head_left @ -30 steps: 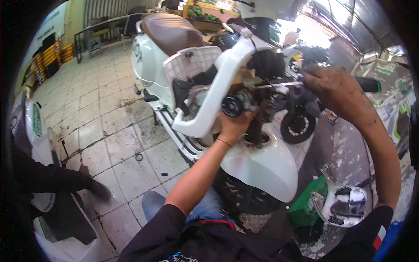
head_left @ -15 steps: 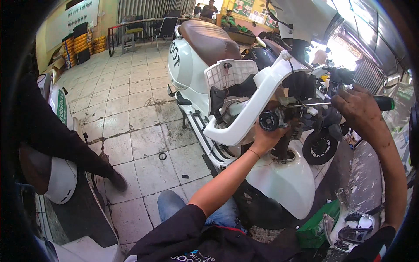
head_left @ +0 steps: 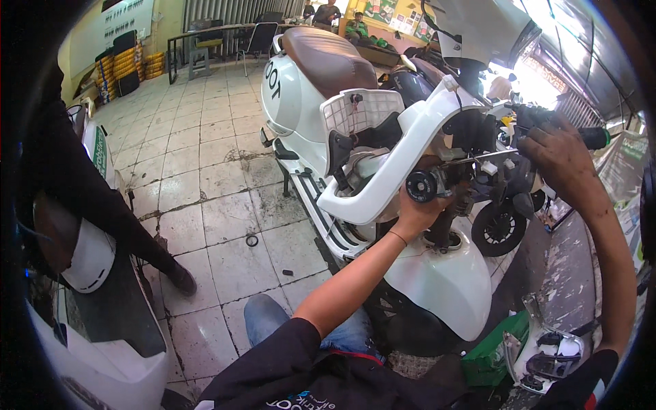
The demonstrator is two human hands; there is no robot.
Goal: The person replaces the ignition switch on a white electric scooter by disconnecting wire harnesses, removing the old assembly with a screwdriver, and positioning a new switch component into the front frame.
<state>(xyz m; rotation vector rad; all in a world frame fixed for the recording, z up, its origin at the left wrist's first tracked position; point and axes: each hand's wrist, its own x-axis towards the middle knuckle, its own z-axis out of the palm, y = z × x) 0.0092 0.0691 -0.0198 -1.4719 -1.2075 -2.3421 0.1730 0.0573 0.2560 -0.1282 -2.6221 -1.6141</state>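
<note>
My right hand (head_left: 559, 156) is closed around a long screwdriver (head_left: 596, 138); its dark handle with a green end sticks out beyond my fingers. The thin metal shaft runs left to the opened front of a white scooter (head_left: 383, 184), but its tip is hard to make out. Below that tip, my left hand (head_left: 418, 215) grips a round black-faced part (head_left: 421, 185) with a metal body behind it, which looks like a lock. My left fingers are partly hidden behind this part. Under it, the white front fender (head_left: 447, 283) curves down toward me.
At left stands another white scooter (head_left: 92, 263), with a person's dark-clothed leg (head_left: 130, 225) beside it. A black ring (head_left: 252, 240) and a small black piece (head_left: 288, 272) lie on the tiles. A removed white part (head_left: 547, 359) and green bag (head_left: 502, 348) are at lower right.
The screwdriver's handle end has risen, tilting the shaft more, and my right hand has shifted with it. My left hand stays on the round part. The view has shifted slightly.
</note>
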